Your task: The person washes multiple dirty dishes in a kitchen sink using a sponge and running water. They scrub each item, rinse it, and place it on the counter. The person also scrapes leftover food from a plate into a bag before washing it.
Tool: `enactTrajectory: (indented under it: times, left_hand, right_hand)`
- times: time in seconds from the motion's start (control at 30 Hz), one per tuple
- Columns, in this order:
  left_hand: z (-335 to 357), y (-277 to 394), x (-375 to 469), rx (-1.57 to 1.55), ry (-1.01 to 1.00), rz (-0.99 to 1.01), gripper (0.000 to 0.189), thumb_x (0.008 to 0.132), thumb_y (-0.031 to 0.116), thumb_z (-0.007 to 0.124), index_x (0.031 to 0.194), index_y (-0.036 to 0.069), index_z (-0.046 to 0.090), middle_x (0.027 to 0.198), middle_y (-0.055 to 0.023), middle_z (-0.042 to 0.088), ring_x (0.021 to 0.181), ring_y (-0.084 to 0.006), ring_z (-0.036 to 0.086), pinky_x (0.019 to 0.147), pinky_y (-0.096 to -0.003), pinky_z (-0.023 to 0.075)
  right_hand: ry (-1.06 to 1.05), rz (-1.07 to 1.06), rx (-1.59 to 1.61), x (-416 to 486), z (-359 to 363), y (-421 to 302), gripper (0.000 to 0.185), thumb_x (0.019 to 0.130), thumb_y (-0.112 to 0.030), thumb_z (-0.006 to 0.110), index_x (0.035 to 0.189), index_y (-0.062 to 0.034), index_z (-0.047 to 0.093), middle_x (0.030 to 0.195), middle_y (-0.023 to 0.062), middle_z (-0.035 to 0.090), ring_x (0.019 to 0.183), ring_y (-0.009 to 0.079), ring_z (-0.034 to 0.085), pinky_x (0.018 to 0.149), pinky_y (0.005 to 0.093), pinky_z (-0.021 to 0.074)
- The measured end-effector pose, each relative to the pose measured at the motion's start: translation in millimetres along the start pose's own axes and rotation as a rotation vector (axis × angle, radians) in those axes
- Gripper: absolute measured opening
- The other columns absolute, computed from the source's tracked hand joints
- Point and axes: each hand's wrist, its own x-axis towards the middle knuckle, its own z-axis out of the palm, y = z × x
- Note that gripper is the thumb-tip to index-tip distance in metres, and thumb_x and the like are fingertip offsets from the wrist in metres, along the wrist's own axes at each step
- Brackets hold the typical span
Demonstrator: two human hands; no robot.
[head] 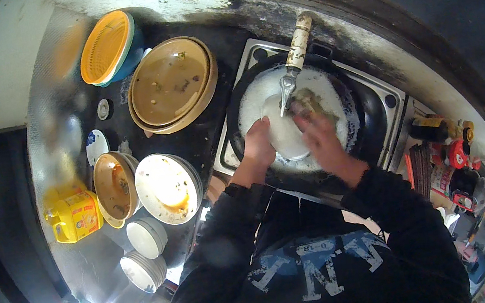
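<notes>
My left hand (261,144) grips the left edge of a white dish (285,137), tilted over foamy water (250,95). Blurred by motion, my right hand (322,141) is at the dish's right side with its fingers on a greenish-brown scrubbing cloth (313,102). Suds surround both hands inside a large black wok (237,85), which rests on a stainless steel sink (250,50). Above the dish hangs a metal tap (287,85) on a worn, wrapped pipe (300,42). The dish's underside and part of the cloth are hidden.
On the dark counter at left stand large brown dishes (170,84) with food scraps, a stained white bowl (167,189), a brown bowl (112,186) and stacked white bowls (140,272). Orange colander (106,47) and yellow jug (75,216) lie farther left. Bottles (429,129) crowd the right.
</notes>
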Motion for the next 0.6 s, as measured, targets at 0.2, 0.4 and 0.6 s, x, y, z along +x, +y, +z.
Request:
enactTrajectory:
  times: [0.2,0.4,0.6]
  left_hand:
    - [-6.9,7.1,6.4,0.150,0.212,0.147,0.039,0.097,0.027,0.039,0.125,0.002,0.046,0.123,-0.0140,0.054,0.114,-0.0290,0.050,0.100,-0.0443,0.0373]
    - [17.8,26.3,-25.0,-0.277,0.138,-0.073,0.033,0.098,0.024,0.035,0.121,0.004,0.048,0.120,-0.0114,0.056,0.113,-0.0249,0.052,0.100,-0.0414,0.0377]
    - [36.4,15.6,-33.8,-0.201,0.147,0.027,0.025,0.098,0.018,0.036,0.116,0.004,0.048,0.114,-0.0111,0.056,0.108,-0.0214,0.054,0.097,-0.0382,0.0406]
  right_hand:
    - [-0.164,-0.210,-0.356,-33.8,-4.5,-17.8,0.037,0.080,-0.008,0.055,0.117,-0.0077,0.056,0.126,0.0176,0.046,0.117,0.0397,0.042,0.099,0.0469,0.0345]
    - [0.114,0.522,0.637,-32.1,6.9,31.4,0.041,0.094,-0.017,0.045,0.132,-0.0027,0.042,0.134,0.0144,0.042,0.121,0.0267,0.043,0.102,0.0328,0.0329]
    - [0.239,0.599,0.693,-31.1,12.1,30.3,0.039,0.096,-0.017,0.042,0.132,-0.0025,0.042,0.135,0.0129,0.043,0.126,0.0245,0.038,0.104,0.0354,0.0302]
